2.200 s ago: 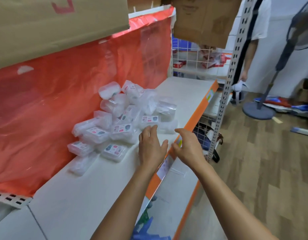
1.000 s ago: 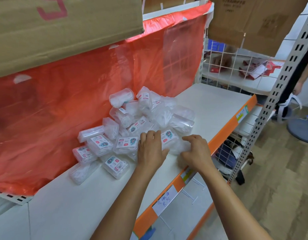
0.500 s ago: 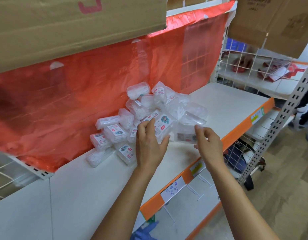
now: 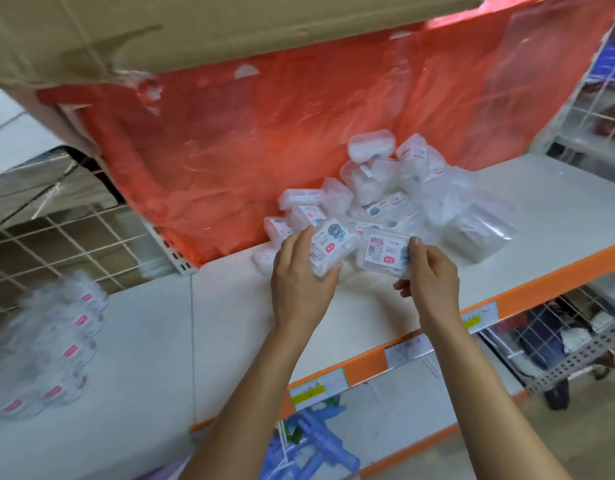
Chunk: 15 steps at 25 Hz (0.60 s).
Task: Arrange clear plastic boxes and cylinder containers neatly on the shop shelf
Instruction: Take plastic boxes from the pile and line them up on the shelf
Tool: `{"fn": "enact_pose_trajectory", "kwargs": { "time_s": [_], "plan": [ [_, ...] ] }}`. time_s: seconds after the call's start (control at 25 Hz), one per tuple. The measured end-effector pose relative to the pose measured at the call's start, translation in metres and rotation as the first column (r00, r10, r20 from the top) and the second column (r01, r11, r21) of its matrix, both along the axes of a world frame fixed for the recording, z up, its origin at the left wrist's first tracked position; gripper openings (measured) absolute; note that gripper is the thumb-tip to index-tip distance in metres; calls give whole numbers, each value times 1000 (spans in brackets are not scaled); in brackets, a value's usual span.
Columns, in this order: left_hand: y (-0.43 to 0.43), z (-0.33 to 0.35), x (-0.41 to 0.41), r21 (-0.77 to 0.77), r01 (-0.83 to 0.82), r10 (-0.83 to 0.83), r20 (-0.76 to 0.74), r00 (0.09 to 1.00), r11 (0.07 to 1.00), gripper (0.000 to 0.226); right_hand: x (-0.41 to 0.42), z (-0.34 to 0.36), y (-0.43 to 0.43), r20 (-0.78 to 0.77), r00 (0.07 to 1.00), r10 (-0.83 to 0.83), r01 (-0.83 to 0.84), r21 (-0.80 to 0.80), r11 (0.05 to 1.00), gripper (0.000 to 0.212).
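Now, left hand (image 4: 299, 282): centre of the frame, my fingers curled round a labelled clear box (image 4: 330, 251).
Right hand (image 4: 434, 282): just right of it, my fingers pinching a second clear box (image 4: 382, 254) by its edge; the two boxes almost touch.
Shelf (image 4: 230, 327): white with an orange front edge, under both hands.
Cylinder containers (image 4: 50, 348): lower left, blurred, standing in rows on the shelf.
Pile (image 4: 403, 192): more clear boxes heaped behind my hands, right of centre.
Red plastic sheet (image 4: 299, 126): hanging behind the pile.
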State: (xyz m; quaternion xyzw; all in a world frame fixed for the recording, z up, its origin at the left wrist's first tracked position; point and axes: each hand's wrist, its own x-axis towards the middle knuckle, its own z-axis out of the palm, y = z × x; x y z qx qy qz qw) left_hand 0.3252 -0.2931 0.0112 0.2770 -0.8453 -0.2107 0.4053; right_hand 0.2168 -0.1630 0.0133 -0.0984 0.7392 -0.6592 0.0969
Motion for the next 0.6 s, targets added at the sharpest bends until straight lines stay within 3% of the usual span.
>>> {"fn": "enact_pose_trajectory", "kwargs": {
  "time_s": [0.36,0.6],
  "plan": [
    [-39,5,125,17,-167,167,2,986,986,68,101,12,-54,-56,961,270,-274,-82,958,13],
    [-55,1,231,49,-310,310,14,951,949,67,198,9,-84,-80,895,440,-444,-42,895,37]
  ]
}}
